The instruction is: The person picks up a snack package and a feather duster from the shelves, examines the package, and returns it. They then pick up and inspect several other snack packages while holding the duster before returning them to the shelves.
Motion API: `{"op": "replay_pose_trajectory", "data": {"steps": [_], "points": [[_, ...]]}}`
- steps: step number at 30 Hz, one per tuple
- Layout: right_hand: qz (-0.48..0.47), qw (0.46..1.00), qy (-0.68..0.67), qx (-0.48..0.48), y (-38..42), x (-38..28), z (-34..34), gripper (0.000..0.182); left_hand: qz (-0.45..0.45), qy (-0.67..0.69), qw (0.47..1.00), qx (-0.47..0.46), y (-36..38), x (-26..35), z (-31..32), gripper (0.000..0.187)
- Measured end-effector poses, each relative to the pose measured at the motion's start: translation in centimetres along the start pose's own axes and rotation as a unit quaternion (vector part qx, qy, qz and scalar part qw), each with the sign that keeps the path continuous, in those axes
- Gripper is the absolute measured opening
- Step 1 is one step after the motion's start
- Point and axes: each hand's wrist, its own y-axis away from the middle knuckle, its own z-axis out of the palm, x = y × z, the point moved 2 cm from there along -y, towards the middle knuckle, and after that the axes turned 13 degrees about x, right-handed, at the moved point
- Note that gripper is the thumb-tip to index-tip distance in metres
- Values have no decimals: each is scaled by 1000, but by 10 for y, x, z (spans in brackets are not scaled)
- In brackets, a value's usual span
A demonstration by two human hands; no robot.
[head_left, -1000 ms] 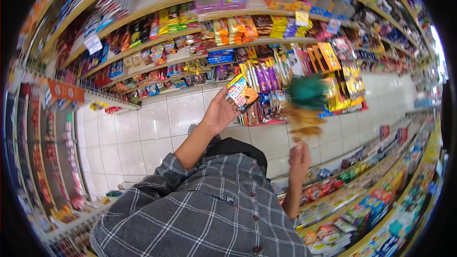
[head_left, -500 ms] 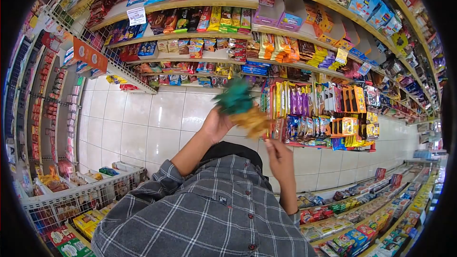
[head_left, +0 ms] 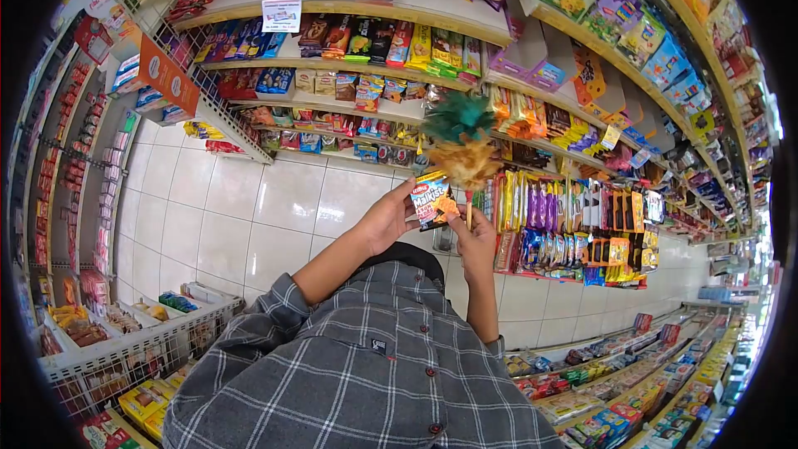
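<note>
A small snack pack with "Malkist" on it (head_left: 431,199) is held upright between my two hands, over the floor in front of the shelves. My left hand (head_left: 389,220) grips its left edge. My right hand (head_left: 474,243) pinches its lower right corner and also holds the thin handle of a feather duster (head_left: 461,145). The duster points up, with green feathers at the top and tan ones below, in front of the lower shelves.
Shelves of packaged snacks (head_left: 332,65) stand ahead. A red rack of colourful packs (head_left: 573,270) is right of my right hand. A white wire basket (head_left: 166,333) sits at lower left, and more shelves (head_left: 640,382) run along the lower right.
The feather duster has moved right and up and now stands more upright. The snack pack now shows between my hands. The view has shifted slightly.
</note>
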Motion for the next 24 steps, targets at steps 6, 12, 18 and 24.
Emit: {"op": "replay_pose_trajectory", "data": {"steps": [6, 12, 18, 24], "points": [[-159, 986, -1, 46, 2, -22, 40, 21, 25, 54, 997, 49, 1, 8, -15, 62], [-201, 960, 126, -151, 47, -61, 76, 22, 69, 204, 969, -123, -24, 25, -40, 62], [-244, 941, 209, -103, 39, -56, 54, 20, 74, 322, 924, -193, -19, 57, -52, 67], [-182, 958, 206, 83, -7, -42, 19, 22, 44, 333, 937, -97, -9, 70, -50, 76]]}}
